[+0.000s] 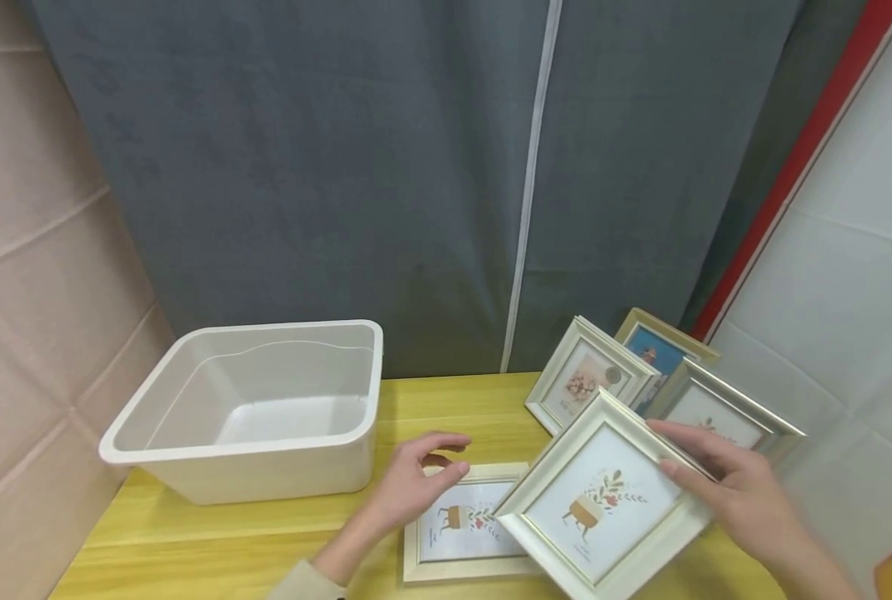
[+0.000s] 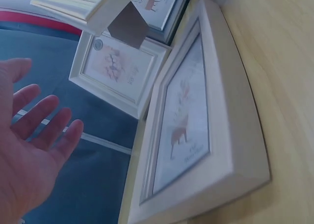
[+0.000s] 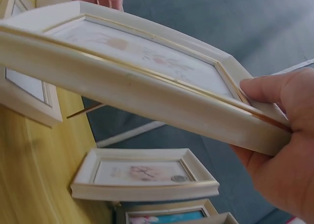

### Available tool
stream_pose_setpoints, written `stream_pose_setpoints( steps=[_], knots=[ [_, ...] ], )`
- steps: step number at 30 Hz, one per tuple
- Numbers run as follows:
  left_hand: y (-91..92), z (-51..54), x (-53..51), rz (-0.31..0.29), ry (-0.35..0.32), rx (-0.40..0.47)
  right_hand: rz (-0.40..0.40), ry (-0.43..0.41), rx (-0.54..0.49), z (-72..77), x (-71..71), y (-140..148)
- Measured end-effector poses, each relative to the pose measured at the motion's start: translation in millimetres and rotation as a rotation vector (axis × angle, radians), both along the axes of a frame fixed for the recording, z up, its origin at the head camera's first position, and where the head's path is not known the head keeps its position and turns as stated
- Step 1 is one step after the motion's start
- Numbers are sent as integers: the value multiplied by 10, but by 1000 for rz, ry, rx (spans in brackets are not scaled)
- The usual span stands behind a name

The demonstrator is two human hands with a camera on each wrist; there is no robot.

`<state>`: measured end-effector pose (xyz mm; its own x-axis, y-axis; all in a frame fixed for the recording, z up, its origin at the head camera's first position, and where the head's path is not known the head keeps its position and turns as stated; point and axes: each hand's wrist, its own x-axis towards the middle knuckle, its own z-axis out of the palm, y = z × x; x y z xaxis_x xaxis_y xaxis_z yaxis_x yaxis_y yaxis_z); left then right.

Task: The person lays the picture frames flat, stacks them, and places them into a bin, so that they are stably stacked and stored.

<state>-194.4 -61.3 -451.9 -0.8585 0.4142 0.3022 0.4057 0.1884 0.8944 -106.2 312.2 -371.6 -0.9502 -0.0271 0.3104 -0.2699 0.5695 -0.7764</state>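
Observation:
My right hand pinches the upper right edge of a cream picture frame, thumb on its front; the frame is tilted above the table. In the right wrist view the thumb of my right hand lies on the rim of the frame. My left hand holds nothing, fingers loosely bent, over the left part of another cream frame lying flat. The left wrist view shows my left hand beside that flat frame. The held frame covers the flat one's right side.
A white-grey bin stands at the left of the yellow wooden table, with nothing visible inside. At the back right stand several frames: a cream one, a gold one and a silver one. A dark curtain hangs behind.

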Motion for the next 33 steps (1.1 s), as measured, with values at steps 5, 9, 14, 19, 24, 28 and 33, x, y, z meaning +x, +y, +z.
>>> stream_pose_setpoints(
  steps=[5,9,14,19,24,28,33],
  knots=[
    [97,74,15,-106,32,68,105,-35,-105,-9,-31,-143],
    [167,135,22,-193,61,117,138,-52,-157,-35,-65,-256],
    [217,196,33,-232,42,161,217,-6,-204,-97,-122,-408],
    [251,241,51,-262,22,217,269,2,-252,-151,-155,-552],
    [283,293,78,-291,-30,259,279,17,-267,-207,-150,-627],
    [306,313,96,-314,-45,270,274,20,-278,-251,-141,-658],
    [317,309,107,-331,-44,250,284,9,-315,-303,-132,-705]
  ],
)
